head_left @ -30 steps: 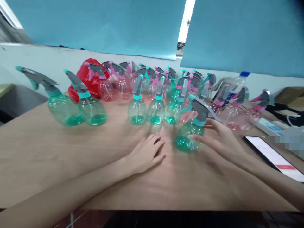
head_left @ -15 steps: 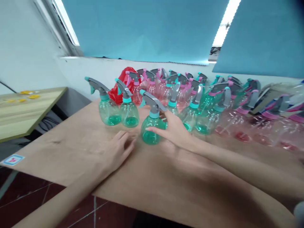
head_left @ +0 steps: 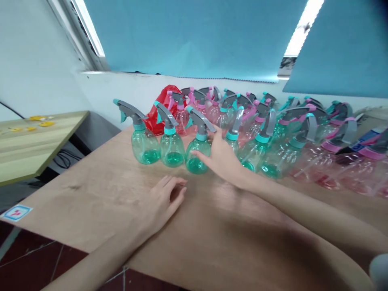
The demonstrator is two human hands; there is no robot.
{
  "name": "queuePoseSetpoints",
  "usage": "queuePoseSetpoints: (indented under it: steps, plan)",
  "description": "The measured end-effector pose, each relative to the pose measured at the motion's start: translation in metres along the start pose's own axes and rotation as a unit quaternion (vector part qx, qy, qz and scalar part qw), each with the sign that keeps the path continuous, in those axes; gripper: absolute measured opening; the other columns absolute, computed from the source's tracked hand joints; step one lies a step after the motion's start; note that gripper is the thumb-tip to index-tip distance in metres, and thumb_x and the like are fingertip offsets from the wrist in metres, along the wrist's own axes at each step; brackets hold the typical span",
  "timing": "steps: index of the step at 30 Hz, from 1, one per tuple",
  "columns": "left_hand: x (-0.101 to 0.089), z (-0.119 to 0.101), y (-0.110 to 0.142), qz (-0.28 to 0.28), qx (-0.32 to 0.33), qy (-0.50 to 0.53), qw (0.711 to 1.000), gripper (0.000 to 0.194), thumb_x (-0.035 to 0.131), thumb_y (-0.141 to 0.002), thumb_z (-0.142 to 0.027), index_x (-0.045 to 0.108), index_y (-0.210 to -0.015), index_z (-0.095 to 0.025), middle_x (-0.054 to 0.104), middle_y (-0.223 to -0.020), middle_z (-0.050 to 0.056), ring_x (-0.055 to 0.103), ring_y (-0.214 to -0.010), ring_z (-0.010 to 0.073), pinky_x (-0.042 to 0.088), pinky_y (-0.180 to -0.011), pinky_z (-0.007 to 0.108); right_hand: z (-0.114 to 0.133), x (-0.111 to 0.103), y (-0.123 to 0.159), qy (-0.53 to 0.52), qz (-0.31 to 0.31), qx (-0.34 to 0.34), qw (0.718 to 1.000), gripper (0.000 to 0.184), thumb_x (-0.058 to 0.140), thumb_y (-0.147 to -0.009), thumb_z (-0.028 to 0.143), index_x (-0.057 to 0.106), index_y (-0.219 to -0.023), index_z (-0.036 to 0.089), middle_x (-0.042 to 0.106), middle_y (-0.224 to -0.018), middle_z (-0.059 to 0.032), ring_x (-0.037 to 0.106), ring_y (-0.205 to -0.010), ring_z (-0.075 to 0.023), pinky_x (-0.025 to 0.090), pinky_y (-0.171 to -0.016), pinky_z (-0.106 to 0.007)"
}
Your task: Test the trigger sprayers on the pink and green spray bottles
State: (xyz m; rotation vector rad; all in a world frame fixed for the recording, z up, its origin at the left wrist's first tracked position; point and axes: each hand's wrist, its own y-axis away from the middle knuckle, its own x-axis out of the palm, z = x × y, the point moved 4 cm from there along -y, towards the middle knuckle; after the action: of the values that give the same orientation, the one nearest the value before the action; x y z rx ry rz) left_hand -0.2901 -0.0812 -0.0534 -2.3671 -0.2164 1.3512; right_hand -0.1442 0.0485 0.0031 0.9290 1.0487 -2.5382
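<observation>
A clear green spray bottle (head_left: pixel 197 155) with a grey trigger head stands upright in line with two like it. My right hand (head_left: pixel 226 159) is closed around its right side, thumb across the front and the other fingers partly hidden behind. Green liquid lies in its bottom. To its left are a second green spray bottle (head_left: pixel 172 147) and a third (head_left: pixel 144 143), both upright. My left hand (head_left: pixel 163 200) rests on the wooden table in front of them, loosely curved, thumb apart from the fingers, with nothing in it.
Several green and pink spray bottles (head_left: pixel 253 147) crowd the table (head_left: pixel 100 194) at the back and right. A red plastic bag (head_left: pixel 159 117) lies behind the left ones. Another table (head_left: pixel 60 137) with small yellow pieces stands at far left. Blue blinds (head_left: pixel 197 40) hang behind.
My right hand has moved the green spray bottle back, into line beside the two on the left. My left hand has shifted slightly right. The view has turned a little.
</observation>
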Motion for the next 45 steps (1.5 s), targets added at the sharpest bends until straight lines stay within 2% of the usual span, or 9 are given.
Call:
queuePoseSetpoints:
  steps: [5, 15, 21, 24, 27, 31, 35, 40, 45]
  plan:
    - [0.003, 0.002, 0.000, 0.000, -0.008, 0.011, 1.000, 0.012, 0.048, -0.096, -0.026, 0.056, -0.103, -0.022, 0.063, -0.095, 0.002, 0.062, -0.090, 0.0191, 0.050, -0.080, 0.035, 0.001, 0.002, -0.004, -0.009, -0.006, -0.007, 1.000, 0.085, 0.066, -0.082, 0.037, 0.017, -0.147, 0.014, 0.059, -0.127, -0.0222, 0.063, -0.108, -0.0368, 0.052, -0.084, -0.051]
    - [0.002, 0.002, -0.001, 0.000, -0.027, -0.005, 1.000, 0.014, 0.047, -0.095, -0.029, 0.058, -0.101, -0.022, 0.064, -0.094, 0.003, 0.062, -0.089, 0.0202, 0.050, -0.081, 0.037, -0.001, -0.002, 0.011, -0.044, -0.005, -0.028, 0.999, 0.070, 0.068, -0.083, 0.038, 0.036, -0.139, 0.013, 0.051, -0.139, -0.0221, 0.048, -0.131, -0.0322, 0.043, -0.103, -0.049]
    - [-0.001, 0.000, -0.004, 0.004, -0.042, 0.002, 0.999, 0.016, 0.047, -0.093, -0.030, 0.059, -0.099, -0.022, 0.066, -0.093, 0.003, 0.064, -0.089, 0.0212, 0.051, -0.080, 0.038, -0.015, -0.052, 0.047, -0.003, 0.007, -0.027, 1.000, 0.017, 0.058, -0.090, 0.032, 0.065, -0.099, 0.020, 0.070, -0.099, -0.0074, 0.069, -0.072, -0.0201, 0.055, -0.071, -0.038]
    - [0.001, 0.002, -0.005, -0.003, -0.061, 0.011, 0.998, 0.017, 0.048, -0.093, -0.033, 0.059, -0.099, -0.023, 0.065, -0.092, 0.002, 0.064, -0.082, 0.0204, 0.052, -0.073, 0.035, -0.031, -0.083, 0.049, 0.051, -0.032, -0.001, 0.998, 0.020, 0.062, -0.086, 0.033, 0.064, -0.101, 0.020, 0.071, -0.098, -0.0074, 0.068, -0.065, -0.0198, 0.053, -0.074, -0.041]
    - [0.006, 0.006, -0.010, 0.005, -0.095, 0.008, 0.995, 0.020, 0.050, -0.092, -0.039, 0.057, -0.102, -0.023, 0.062, -0.084, 0.001, 0.063, -0.072, 0.0194, 0.050, -0.065, 0.033, -0.048, -0.096, 0.040, 0.011, -0.013, 0.082, 0.996, 0.033, 0.064, -0.084, 0.037, 0.062, -0.112, 0.019, 0.069, -0.112, -0.0109, 0.067, -0.057, -0.0194, 0.055, -0.065, -0.043]
    - [0.007, 0.010, -0.029, -0.055, -0.159, -0.017, 0.986, 0.043, 0.059, -0.085, -0.049, 0.043, -0.115, -0.023, 0.058, -0.075, -0.003, 0.063, -0.066, 0.0201, 0.048, -0.061, 0.032, -0.057, -0.085, 0.029, -0.076, 0.037, 0.174, 0.981, 0.057, 0.067, -0.080, 0.037, 0.052, -0.130, 0.016, 0.059, -0.130, -0.0198, 0.070, -0.059, -0.0235, 0.053, -0.040, -0.037]
    - [0.011, 0.005, -0.054, -0.027, -0.202, -0.061, 0.977, 0.075, 0.061, -0.081, -0.058, 0.030, -0.134, -0.016, 0.057, -0.066, -0.004, 0.065, -0.065, 0.0249, 0.043, -0.055, 0.031, -0.057, -0.066, 0.020, -0.086, 0.069, 0.166, 0.980, 0.068, 0.067, -0.080, 0.040, 0.044, -0.138, 0.014, 0.067, -0.110, -0.0211, 0.069, -0.053, -0.0247, 0.050, -0.036, -0.036]
    - [0.019, -0.005, -0.071, 0.009, -0.214, -0.095, 0.972, 0.088, 0.058, -0.079, -0.068, 0.027, -0.143, -0.015, 0.066, -0.072, 0.003, 0.069, -0.075, 0.0331, 0.044, -0.057, 0.032, -0.055, -0.048, 0.013, -0.107, 0.077, 0.186, 0.974, 0.090, 0.070, -0.076, 0.052, 0.030, -0.143, 0.009, 0.070, -0.086, -0.0179, 0.064, -0.045, -0.0249, 0.050, -0.037, -0.039]
    - [0.026, -0.002, -0.077, 0.012, -0.228, -0.113, 0.967, 0.088, 0.052, -0.082, -0.070, 0.027, -0.142, -0.011, 0.070, -0.077, 0.009, 0.070, -0.080, 0.0369, 0.048, -0.061, 0.036, -0.055, -0.042, 0.010, -0.078, 0.076, 0.226, 0.968, 0.067, 0.068, -0.077, 0.054, 0.046, -0.121, 0.009, 0.068, -0.074, -0.0143, 0.060, -0.039, -0.0222, 0.047, -0.037, -0.038]
